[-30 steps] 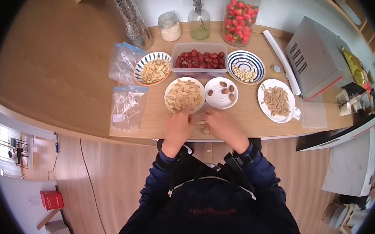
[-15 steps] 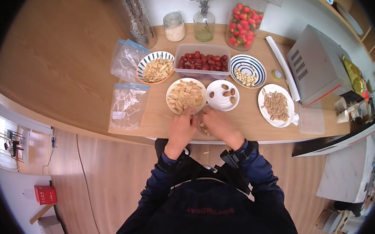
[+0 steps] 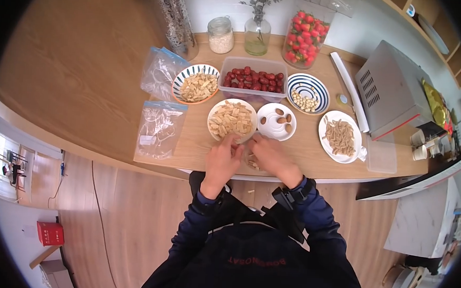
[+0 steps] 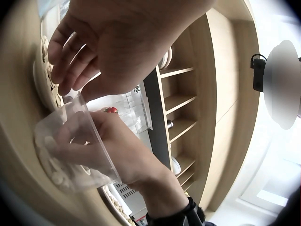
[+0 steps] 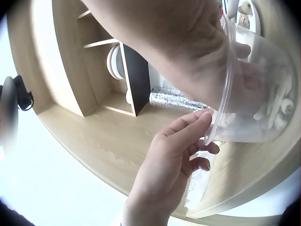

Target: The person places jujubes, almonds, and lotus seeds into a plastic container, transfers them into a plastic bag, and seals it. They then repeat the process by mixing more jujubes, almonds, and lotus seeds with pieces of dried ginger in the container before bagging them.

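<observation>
A clear plastic container (image 4: pixel 77 181) stands at the near edge of the table, with pale pieces (image 5: pixel 285 106) in its bottom. My left hand (image 3: pixel 222 162) pinches its rim between thumb and fingers, as the right wrist view shows. My right hand (image 3: pixel 274 160) reaches inside through the opening, fingers bent low among the pieces; whether it grips one is hidden. Just beyond my left hand is a white bowl of pale flat pieces (image 3: pixel 232 119). A small white plate (image 3: pixel 267 126) with several brown nuts (image 3: pixel 281 120) lies beyond my right hand.
Behind stand a tub of red fruit (image 3: pixel 253 82), a striped bowl (image 3: pixel 198 86) and a blue-ringed bowl (image 3: pixel 318 86). Clear bags (image 3: pixel 160 129) lie at the left. An oval plate of brown pieces (image 3: pixel 340 137) and a grey appliance (image 3: pixel 389 90) are on the right.
The head view has shifted a little, so the tabletop things sit slightly differently in it. Both hands stay at the container, the right one with small finger movements inside.
</observation>
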Available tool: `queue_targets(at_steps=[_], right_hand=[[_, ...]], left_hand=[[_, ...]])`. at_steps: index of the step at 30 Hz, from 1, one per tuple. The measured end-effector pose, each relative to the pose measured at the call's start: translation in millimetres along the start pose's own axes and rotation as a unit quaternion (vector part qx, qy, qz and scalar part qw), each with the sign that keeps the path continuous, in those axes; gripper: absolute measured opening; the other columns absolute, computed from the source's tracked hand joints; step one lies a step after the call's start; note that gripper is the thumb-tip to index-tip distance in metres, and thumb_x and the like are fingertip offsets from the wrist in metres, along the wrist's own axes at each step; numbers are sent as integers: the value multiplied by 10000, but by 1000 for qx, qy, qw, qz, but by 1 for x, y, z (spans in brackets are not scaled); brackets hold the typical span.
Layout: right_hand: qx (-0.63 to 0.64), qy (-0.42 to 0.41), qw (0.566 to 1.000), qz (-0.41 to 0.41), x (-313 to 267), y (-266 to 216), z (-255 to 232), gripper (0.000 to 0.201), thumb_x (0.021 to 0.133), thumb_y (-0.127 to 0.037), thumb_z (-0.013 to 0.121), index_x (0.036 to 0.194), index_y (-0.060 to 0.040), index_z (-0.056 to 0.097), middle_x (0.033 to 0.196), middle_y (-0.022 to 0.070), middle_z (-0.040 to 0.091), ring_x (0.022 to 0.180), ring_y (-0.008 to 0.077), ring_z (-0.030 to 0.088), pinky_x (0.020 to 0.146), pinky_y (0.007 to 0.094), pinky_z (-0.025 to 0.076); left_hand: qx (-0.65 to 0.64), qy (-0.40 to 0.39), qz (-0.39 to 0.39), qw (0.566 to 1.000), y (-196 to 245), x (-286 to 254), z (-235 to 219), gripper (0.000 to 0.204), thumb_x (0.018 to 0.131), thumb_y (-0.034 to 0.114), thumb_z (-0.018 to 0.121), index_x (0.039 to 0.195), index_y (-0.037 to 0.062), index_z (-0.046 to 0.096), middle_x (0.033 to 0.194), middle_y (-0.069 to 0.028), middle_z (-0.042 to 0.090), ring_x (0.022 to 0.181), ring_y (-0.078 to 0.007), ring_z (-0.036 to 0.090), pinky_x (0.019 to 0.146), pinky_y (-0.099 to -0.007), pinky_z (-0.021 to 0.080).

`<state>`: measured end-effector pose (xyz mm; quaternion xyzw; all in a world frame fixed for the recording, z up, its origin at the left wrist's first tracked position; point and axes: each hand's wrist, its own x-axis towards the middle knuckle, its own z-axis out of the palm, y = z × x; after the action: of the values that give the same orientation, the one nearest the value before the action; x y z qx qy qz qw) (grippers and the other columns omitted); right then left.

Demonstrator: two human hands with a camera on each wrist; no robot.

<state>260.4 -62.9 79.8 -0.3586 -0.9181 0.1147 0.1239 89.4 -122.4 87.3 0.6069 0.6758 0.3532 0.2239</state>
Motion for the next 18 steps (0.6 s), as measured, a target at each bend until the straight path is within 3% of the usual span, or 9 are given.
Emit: queue_targets(at_steps=[4,7,10,13,16,18], right_hand=[[26,-17,999,10,0,0,-12,221,754,-27,699,974,-7,687,1038,149,669,919,327,690,762,433,558],[169,13,984,61,-1,-2,-33,193,781,-26,693,973,-29,673,981,144,667,815,317,694,711,415,548],[302,72,950,42,-5,-5,-47,203,799,-7,677,998,-47,668,945,138,660,745,310,682,679,400,539],[295,193,933,68,-6,-14,-57,217,807,1,681,1020,-36,670,923,131,651,752,304,677,676,386,540],[238,186,950,81,-12,-9,-57,234,801,-13,720,1029,-47,679,887,106,661,776,258,679,670,370,542],[131,99,986,30,-18,0,-44,256,784,-26,723,1037,-35,691,927,130,675,842,309,684,729,411,547]], left_hand=[[-27,44,58,997,-2,1,0,249,871,174,728,1096,91,658,897,-101,707,792,-314,695,705,-421,541],[3,62,135,989,7,2,-8,204,863,141,732,1047,77,674,906,-109,690,807,-326,683,713,-416,536],[-56,-5,136,989,11,4,-13,167,865,113,726,1021,67,688,904,-117,690,853,-335,675,721,-428,530],[-63,60,142,986,7,16,-14,128,874,96,709,994,54,696,911,-133,688,881,-346,671,730,-438,523],[-22,125,133,983,-3,41,-21,187,871,107,711,1050,59,684,911,-152,689,886,-364,676,743,-464,532],[77,141,130,978,1,36,-19,234,874,131,703,1096,62,669,912,-163,689,894,-375,681,746,-480,539]])
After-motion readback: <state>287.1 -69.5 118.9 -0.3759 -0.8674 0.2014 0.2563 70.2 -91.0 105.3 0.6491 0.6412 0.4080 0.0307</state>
